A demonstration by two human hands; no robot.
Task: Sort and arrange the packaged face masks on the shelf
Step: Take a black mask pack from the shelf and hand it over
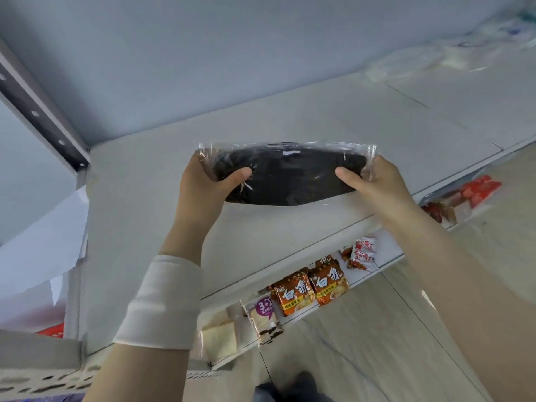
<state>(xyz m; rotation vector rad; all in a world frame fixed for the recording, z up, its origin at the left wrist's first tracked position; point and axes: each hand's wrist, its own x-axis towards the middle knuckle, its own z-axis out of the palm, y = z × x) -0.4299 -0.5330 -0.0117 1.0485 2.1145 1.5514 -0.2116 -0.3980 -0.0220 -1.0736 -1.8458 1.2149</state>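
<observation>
Both hands (left (203,181), right (374,181)) grip black mask pack (290,175) above shelf (319,117).

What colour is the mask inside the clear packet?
Black mask, seen in the head view.

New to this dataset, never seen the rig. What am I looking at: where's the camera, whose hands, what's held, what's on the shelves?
There is no robot: a person works with bare hands, and the single picture comes from a wide-angle camera worn on the head, looking forward and down. The left hand and right hand each grip one end of a pack of black masks in clear wrap, over the pale upper shelf; whether it touches the shelf I cannot tell. A white wristband sits on the left forearm. Blurred clear packs lie further along that shelf, at upper right. On the lower shelf are orange noodle packets, wrapped bread and red snack packs.
</observation>
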